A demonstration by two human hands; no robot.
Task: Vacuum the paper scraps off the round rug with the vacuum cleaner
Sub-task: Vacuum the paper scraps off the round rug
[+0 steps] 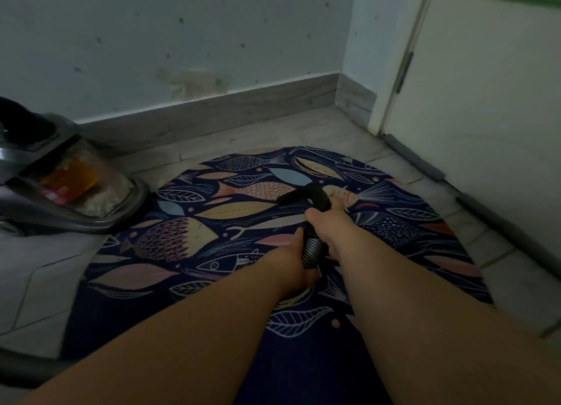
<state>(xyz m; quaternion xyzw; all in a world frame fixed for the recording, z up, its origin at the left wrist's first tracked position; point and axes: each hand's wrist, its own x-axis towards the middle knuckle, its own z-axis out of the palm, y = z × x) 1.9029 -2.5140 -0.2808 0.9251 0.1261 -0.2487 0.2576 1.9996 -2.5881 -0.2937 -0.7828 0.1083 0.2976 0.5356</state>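
As I log it, nearest first: left hand (291,262) gripping ribbed hose (312,248); right hand (326,225) clasping black handle (317,192), rug centre. Round rug (212,222): no paper scraps discernible. Vacuum cleaner (69,177), ten o'clock. Judged mid-sweep; next, check far edge, twelve o'clock.

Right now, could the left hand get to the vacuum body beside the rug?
Probably yes: only rug lies between the left hand and the vacuum body, but that hand grips the hose and must let go first.
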